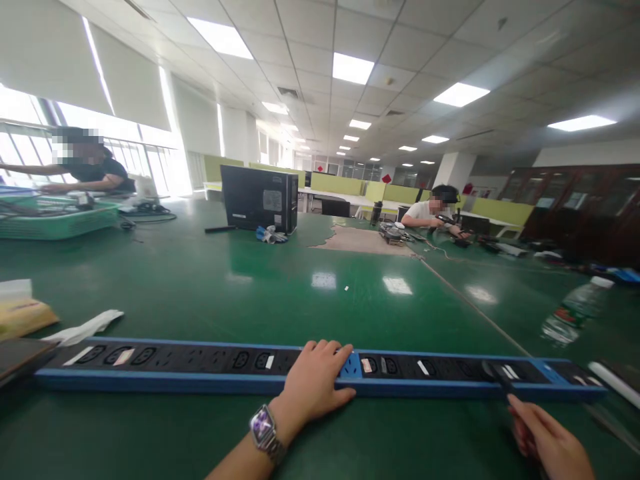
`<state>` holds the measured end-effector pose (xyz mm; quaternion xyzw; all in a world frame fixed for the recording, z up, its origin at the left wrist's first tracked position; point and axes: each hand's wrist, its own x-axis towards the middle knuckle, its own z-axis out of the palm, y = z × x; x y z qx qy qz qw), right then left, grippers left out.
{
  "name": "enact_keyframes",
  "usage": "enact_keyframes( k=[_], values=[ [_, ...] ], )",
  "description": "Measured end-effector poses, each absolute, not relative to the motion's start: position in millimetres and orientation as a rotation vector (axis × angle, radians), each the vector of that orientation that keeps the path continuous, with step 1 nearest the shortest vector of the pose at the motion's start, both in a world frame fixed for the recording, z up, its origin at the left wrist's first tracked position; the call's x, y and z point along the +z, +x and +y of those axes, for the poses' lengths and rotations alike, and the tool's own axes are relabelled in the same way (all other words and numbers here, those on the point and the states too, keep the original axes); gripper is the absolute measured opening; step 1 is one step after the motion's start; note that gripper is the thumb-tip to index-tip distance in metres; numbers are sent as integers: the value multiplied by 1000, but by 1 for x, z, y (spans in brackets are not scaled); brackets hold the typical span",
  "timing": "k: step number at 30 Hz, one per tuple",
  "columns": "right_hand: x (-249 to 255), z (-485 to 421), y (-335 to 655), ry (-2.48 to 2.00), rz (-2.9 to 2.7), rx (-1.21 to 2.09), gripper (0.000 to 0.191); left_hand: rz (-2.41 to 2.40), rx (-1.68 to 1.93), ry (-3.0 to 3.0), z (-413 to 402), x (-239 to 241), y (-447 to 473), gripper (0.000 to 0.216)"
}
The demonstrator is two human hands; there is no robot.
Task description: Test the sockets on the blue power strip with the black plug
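A long blue power strip (200, 381) with black sockets lies across the green table (280, 293) in front of me. My left hand (315, 383), with a watch on its wrist, lies on the middle of the strip. Its fingers bend over the far edge and the thumb presses the near side. At the lower right, my right hand (547, 443) is closed around a thin dark tool (500, 383). The tool's tip touches the strip's right part. Its handle is hidden in my hand.
A lying water bottle (575, 313) is at the right. A black computer case (257, 198) stands at mid-table. A green basket (55, 223) sits far left, white paper (85, 329) and a yellow packet (23, 317) near left. One person sits far left, another at the back.
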<state>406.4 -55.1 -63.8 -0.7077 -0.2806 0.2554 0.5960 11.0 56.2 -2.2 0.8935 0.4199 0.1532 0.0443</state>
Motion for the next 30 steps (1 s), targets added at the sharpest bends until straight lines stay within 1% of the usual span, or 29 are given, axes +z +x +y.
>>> enact_keyframes(
  k=[4,11,13,16,20,25,30],
  values=[
    [-72,-62,408,-1585,-631,566,57,1265,497,2736,57,-3,11,68],
    [-76,-59,417,-1461,-438,681,62,1242,553,2733,57,-2,11,56],
    [-74,-59,422,-1480,-438,762,59,1240,555,2744,57,-3,11,55],
    [-70,-56,427,-1482,-435,893,51,1237,546,2761,58,-4,11,54],
    [-66,-55,429,-1384,-414,945,45,1239,540,2775,59,-4,11,54],
    [-65,-58,429,-1349,-453,940,45,1243,524,2781,58,-2,13,54],
    [-63,-60,428,-1333,-473,940,49,1237,515,2784,58,-1,13,54]
  ],
)
